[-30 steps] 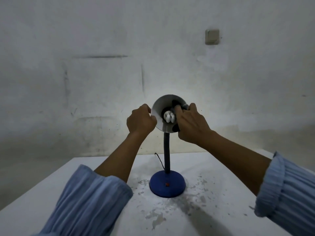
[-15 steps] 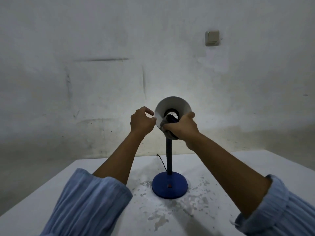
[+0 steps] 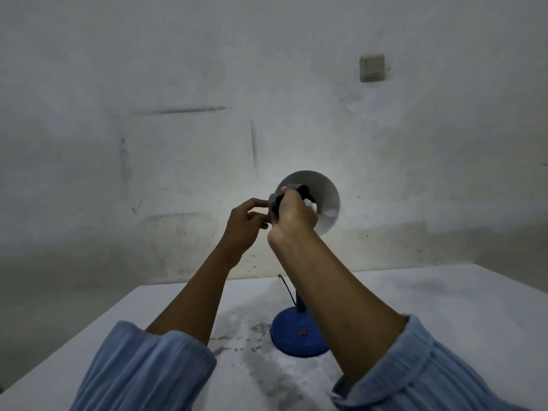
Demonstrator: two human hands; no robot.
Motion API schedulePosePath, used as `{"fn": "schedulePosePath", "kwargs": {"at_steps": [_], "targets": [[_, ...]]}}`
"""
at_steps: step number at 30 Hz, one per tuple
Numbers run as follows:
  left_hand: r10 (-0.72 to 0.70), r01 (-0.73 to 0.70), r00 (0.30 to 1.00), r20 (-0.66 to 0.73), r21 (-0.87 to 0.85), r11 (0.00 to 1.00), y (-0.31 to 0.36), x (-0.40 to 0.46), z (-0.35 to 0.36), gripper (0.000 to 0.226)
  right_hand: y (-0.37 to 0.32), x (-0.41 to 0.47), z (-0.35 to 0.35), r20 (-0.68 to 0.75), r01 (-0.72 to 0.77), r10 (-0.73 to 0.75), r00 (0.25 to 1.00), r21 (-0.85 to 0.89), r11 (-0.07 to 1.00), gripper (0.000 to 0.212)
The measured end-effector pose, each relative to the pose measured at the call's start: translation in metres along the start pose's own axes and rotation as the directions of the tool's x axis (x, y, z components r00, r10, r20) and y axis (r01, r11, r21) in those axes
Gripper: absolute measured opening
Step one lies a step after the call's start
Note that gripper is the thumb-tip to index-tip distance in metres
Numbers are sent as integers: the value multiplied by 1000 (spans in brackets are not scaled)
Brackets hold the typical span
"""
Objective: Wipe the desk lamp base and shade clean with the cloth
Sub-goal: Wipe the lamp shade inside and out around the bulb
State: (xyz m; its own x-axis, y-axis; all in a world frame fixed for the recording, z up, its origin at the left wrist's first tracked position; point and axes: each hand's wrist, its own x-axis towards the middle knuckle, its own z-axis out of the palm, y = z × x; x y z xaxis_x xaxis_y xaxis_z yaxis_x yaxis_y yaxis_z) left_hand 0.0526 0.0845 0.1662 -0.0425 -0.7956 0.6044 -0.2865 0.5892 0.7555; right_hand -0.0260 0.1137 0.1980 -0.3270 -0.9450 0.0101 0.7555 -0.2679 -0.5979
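Observation:
A desk lamp stands on the white table, its round blue base (image 3: 299, 336) bearing a small red switch. Its pale cone shade (image 3: 324, 194) faces me at the top of the dark neck, which my right forearm mostly hides. My right hand (image 3: 292, 216) is closed around a dark grey cloth (image 3: 274, 201) and presses it against the shade's left rim. My left hand (image 3: 246, 225) is just left of the shade with fingers curled, thumb and fingertips pinching the rim beside the cloth. The bulb is hidden.
The white table (image 3: 444, 315) has worn, flaking grey patches around the lamp base. A thin black cord (image 3: 286, 287) runs from the base toward the stained wall. A wall switch (image 3: 372, 67) sits high on the right.
My right hand with the cloth has moved from the bottom of the shade's inside up to its left rim. The shade now looks turned more to the right, and the view has shifted.

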Motion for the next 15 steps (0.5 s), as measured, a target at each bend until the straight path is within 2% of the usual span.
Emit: {"fn": "schedulePosePath", "kwargs": {"at_steps": [4,8,12,14,15], "targets": [[6,-6,1000,21,-8,1000,-4,2,1,24,-3,2,10,-64,-30,31,997,20,999,25],[35,-36,999,-38,-17,999,-7,7,3,13,-13,-7,18,-54,-26,22,998,-92,995,21],[61,-59,997,-49,51,997,-9,9,5,17,-33,-4,16,135,-89,117,984,-200,976,6],[90,-80,990,-105,94,992,-10,10,9,22,-44,-2,13,105,-157,179,978,-189,969,21],[105,-89,985,-136,118,989,-10,11,12,24,-49,1,13,77,-177,191,979,-155,972,19]]}}
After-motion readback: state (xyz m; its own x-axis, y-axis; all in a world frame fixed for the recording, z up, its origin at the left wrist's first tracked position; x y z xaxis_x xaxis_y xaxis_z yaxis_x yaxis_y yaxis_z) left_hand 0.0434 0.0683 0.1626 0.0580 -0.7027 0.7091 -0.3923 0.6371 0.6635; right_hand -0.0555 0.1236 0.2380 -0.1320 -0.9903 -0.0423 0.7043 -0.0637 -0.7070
